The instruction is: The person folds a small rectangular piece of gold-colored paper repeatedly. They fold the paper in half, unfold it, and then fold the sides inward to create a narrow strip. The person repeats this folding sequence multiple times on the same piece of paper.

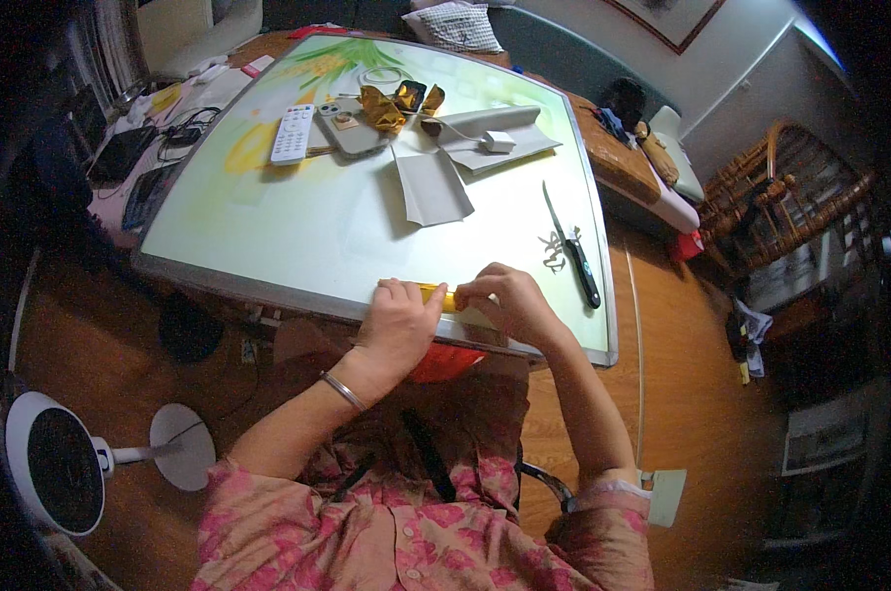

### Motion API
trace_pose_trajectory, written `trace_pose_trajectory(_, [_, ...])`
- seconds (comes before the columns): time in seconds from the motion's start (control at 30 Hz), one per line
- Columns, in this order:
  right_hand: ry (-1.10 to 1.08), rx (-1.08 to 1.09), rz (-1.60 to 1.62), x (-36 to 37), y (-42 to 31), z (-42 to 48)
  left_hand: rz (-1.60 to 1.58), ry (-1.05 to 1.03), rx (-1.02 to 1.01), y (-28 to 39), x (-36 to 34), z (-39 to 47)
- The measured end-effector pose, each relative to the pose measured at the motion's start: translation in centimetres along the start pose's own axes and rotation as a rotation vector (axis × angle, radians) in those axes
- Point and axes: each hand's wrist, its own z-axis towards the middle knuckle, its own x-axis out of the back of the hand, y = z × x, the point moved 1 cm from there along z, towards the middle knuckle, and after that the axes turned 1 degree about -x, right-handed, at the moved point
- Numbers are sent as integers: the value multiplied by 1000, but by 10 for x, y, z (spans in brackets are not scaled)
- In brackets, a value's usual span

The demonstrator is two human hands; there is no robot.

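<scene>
At the near edge of the table, a strip of shiny gold foil or paper (449, 302) shows between my hands. My left hand (397, 321) rests over its left part, thumb pressed on it and fingers curled. My right hand (510, 299) pinches the right end with thumb and fingertips. Most of the strip is hidden under my fingers. Right of my right hand lies a knife (581, 270) with a black handle, blade pointing away. Some thin dark scraps (553, 253) lie beside the blade. Farther in is a folded grey sheet (434, 190).
At the table's far side lie a white remote control (292, 134), a phone (353, 131), crumpled gold foil (383, 109), a white charger (498, 142) and a larger grey sheet (523, 122). A white fan (65, 462) is at lower left; a wicker chair (778, 196) stands at right.
</scene>
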Motion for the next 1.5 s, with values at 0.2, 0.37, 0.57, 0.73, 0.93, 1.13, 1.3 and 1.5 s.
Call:
trace_pose_trajectory(0.2, [169, 183, -301, -9, -7, -23, 21, -108, 61, 11, 0, 4])
trace_pose_trajectory(0.37, [127, -17, 16, -5, 6, -25, 72, -213, 61, 14, 1, 5])
trace_pose_trajectory(0.57, [4, -114, 72, 3, 17, 7, 121, -242, 51, 17, 1, 6])
trace_pose_trajectory(0.73, [-113, -215, 16, 3, 9, 21, 127, -288, 25, 15, 0, 8])
trace_pose_trajectory(0.93, [-141, -199, 39, 2, 7, 21, 85, -204, 55, 15, 0, 4])
trace_pose_trajectory(1.13, [-23, -154, 11, -6, 1, 1, -140, 88, 96, -20, 3, -6])
trace_pose_trajectory(1.3, [273, -16, -42, -18, -3, -15, -285, 218, 5, -47, 7, 5])
trace_pose_trajectory(1.5, [482, 119, -137, -26, -4, -24, -401, 221, -199, -61, 9, 21])
